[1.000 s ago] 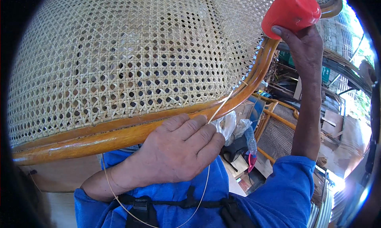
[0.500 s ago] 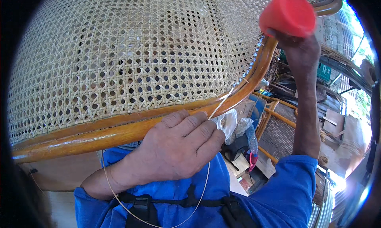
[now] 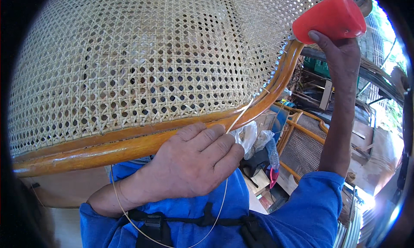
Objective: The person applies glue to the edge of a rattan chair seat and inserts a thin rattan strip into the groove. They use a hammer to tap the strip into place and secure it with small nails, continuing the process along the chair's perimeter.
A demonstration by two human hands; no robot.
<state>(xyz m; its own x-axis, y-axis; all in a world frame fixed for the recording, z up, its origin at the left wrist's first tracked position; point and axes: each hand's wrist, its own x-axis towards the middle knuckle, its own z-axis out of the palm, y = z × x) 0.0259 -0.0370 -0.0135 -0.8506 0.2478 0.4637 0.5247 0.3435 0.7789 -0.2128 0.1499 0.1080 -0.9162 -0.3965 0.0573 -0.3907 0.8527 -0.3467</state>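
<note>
A woven cane panel [image 3: 168, 58] fills the upper left, edged by a curved, varnished wooden rail [image 3: 99, 152]. My left hand [image 3: 194, 159] is closed at the rail's near side, pinching a thin cane strand [image 3: 239, 115] that runs up across the rail to the panel's edge. The strand's loose length loops down in front of my blue shirt. In my right hand [image 3: 343, 58] is a red plastic bottle [image 3: 330, 19], tipped on its side. Its narrow end points left, at the rail's right bend by the panel's edge; whether it touches there I cannot tell.
Below the rail's bend lie clear plastic bags [image 3: 248, 138], a plastic bottle [image 3: 272, 153] and a pink-handled tool [image 3: 274, 177]. Another cane-panelled frame [image 3: 302, 142] stands to the right. Behind my right arm are a green crate [image 3: 317, 66] and stacked scrap boards.
My right hand has shifted rightward, and the red bottle has turned from showing its base to lying sideways toward the rail. My left hand stays where it was, still pinching the strand.
</note>
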